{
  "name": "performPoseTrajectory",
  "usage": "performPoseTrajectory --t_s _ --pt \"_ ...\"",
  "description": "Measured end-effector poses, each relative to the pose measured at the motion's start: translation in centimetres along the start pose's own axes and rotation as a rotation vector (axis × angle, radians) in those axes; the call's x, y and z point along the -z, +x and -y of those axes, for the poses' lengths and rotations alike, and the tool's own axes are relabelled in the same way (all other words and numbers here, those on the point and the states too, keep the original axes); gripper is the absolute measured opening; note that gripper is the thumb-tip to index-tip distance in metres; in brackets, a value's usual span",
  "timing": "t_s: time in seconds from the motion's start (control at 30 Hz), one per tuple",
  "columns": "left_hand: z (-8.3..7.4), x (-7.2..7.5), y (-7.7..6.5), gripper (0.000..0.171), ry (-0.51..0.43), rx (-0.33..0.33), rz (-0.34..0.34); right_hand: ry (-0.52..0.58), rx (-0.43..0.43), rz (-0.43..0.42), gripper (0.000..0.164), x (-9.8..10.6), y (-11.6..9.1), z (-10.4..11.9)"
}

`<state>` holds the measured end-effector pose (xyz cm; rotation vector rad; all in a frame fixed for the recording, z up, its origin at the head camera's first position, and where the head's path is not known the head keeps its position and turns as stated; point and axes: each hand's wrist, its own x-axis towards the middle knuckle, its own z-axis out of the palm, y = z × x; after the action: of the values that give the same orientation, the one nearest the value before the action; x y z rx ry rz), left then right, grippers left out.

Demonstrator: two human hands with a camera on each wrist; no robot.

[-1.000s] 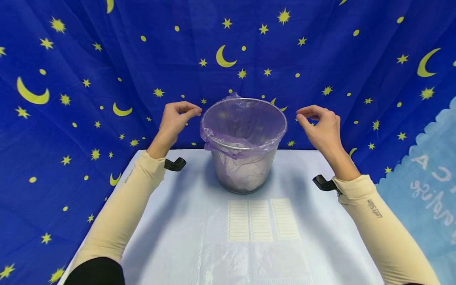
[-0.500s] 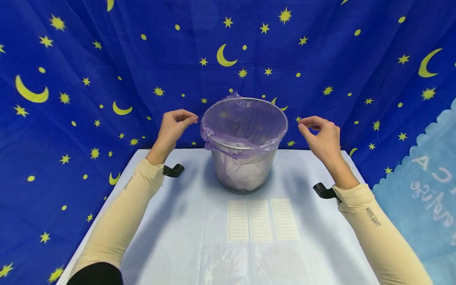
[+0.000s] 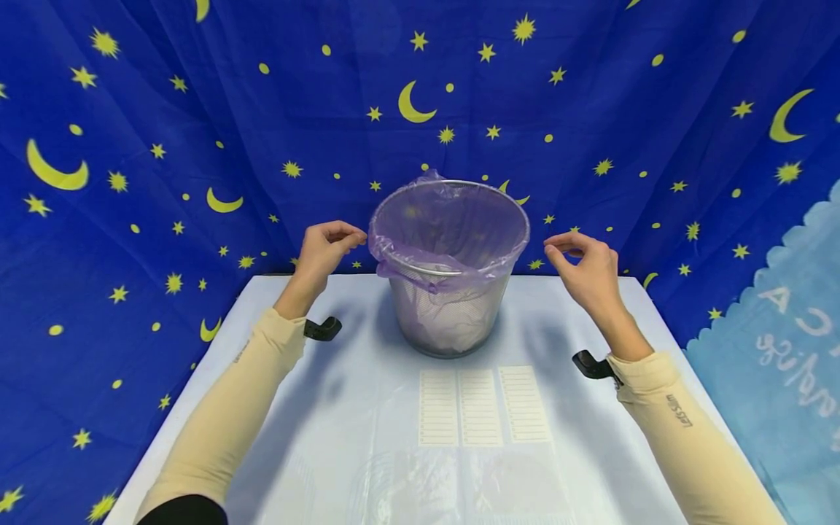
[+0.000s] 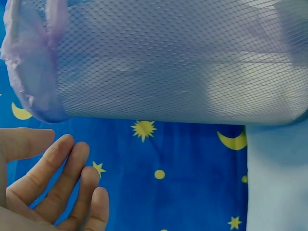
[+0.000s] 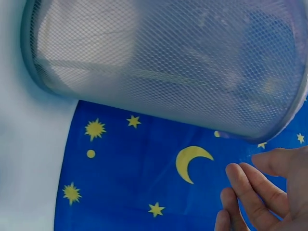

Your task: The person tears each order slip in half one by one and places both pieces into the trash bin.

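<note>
Two grips (image 3: 321, 255) (image 3: 593, 273), one bin (image 3: 482, 313), one liner (image 3: 449, 226), three lined sheets (image 3: 438, 407) (image 3: 481, 407) (image 3: 523, 403)

"What can you read on the sleeves?"

"The right sleeve (image 3: 695, 437) has dark print running along the forearm, below the cuff. It looks like 'Let's Slim'."

"And the left sleeve (image 3: 223, 415)?"

"A small dark mark in about the same place, too faint to make out."

"Anything on the light-blue cloth at the right edge (image 3: 755, 423)?"

"White letters, tilted. One is a capital A; the curved one beside it I can't settle. Below them runs looping script I can't read."

"What about the three pale sheets on the surface (image 3: 341, 437)?"

"Ruled lines, with tiny marks down the side, too small to read."
</note>
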<state>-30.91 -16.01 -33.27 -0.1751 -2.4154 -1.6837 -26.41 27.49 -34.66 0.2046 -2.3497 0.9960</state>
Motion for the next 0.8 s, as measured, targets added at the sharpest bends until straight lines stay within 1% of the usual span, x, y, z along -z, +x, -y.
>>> performPoseTrajectory --t_s 0.1,0.3,0.5,0.8 --pt "0.8 -0.2 -0.2 0.019 -0.001 -0.002 0.018 -0.004 -0.015 0.011 0.017 -0.2 -0.5 -0.5" --pt "1.7 -0.6 -0.6 0.021 -0.017 0.036 0.028 -0.015 -0.014 0.008 0.017 -0.5 -1.4 -1.4" --pt "2.8 -0.9 -1.0 0.026 -0.016 0.07 0.024 -0.016 -0.008 0.006 0.016 -1.1 -2.3 -2.4" --pt "4.7 -1.5 -1.9 0.02 -0.045 0.084 0.01 -0.001 -0.032 0.036 0.016 -2.1 -3.9 -3.9"
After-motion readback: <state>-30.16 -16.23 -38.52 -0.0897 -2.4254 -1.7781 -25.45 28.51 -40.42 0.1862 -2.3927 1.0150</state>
